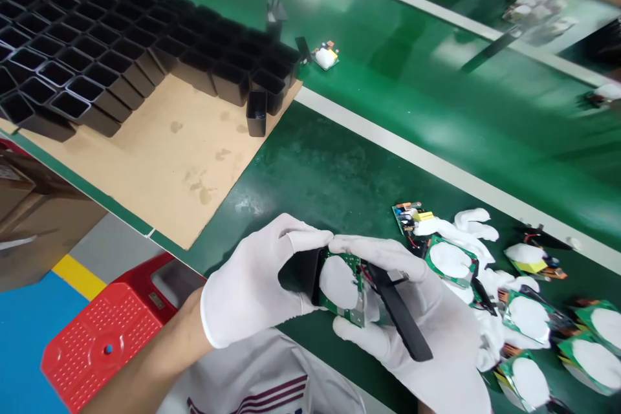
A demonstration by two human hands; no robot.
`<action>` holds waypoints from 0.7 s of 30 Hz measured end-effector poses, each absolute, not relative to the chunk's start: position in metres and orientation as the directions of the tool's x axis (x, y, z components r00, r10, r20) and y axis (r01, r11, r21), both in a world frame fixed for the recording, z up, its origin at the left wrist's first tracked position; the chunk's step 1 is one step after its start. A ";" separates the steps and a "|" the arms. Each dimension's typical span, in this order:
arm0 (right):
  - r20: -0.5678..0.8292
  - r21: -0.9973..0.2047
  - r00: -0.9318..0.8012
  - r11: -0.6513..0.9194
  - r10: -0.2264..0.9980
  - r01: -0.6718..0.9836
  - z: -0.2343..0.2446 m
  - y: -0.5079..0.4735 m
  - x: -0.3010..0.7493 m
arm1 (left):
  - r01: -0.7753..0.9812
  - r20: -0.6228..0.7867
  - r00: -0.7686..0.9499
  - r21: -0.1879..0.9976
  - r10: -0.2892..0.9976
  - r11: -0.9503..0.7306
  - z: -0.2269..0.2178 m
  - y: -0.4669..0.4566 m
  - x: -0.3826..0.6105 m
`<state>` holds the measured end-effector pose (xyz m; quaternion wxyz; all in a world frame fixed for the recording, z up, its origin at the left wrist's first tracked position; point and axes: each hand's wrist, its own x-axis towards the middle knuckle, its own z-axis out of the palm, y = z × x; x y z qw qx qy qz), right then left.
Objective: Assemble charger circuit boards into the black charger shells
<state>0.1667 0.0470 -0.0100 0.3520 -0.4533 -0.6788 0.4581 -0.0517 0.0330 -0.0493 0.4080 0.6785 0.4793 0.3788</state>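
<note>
Both gloved hands meet low over the green bench. The left hand [257, 284] grips a black housing [301, 272] by its sides, fingers closed round it. The right hand [427, 330] holds a green circuit board [342, 288] with a white pad, pressed against the housing's open end, and a black flat piece [400, 314] lies across its palm. A heap of similar boards [524, 317] lies just to the right. Rows of empty black housings [97, 58] stand on cardboard [160, 162] well away at upper left, near a red stool [107, 336]
</note>
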 end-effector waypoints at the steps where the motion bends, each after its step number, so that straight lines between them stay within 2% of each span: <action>1: 0.067 -0.939 -0.351 0.178 0.934 0.295 -0.010 0.047 0.167 | 0.347 0.121 0.255 0.915 0.959 -0.208 -0.050 0.032 -0.051; 9: 0.107 -0.933 -0.358 0.218 0.927 0.286 -0.012 0.045 0.165 | 0.343 0.115 0.228 0.920 0.967 -0.190 -0.057 0.031 -0.049; 16: 0.042 -0.919 -0.364 0.179 0.930 0.350 -0.015 0.043 0.165 | 0.203 0.111 0.222 0.967 0.969 -0.157 -0.060 0.030 -0.048; 18: 0.070 -0.903 -0.363 0.214 0.929 0.373 -0.015 0.045 0.164 | 0.152 0.108 0.209 0.978 0.972 -0.142 -0.063 0.029 -0.044; 21: 0.220 -0.839 -0.382 0.374 0.898 0.396 -0.017 0.051 0.165 | 0.145 0.047 0.187 0.987 0.981 -0.075 -0.066 0.033 -0.034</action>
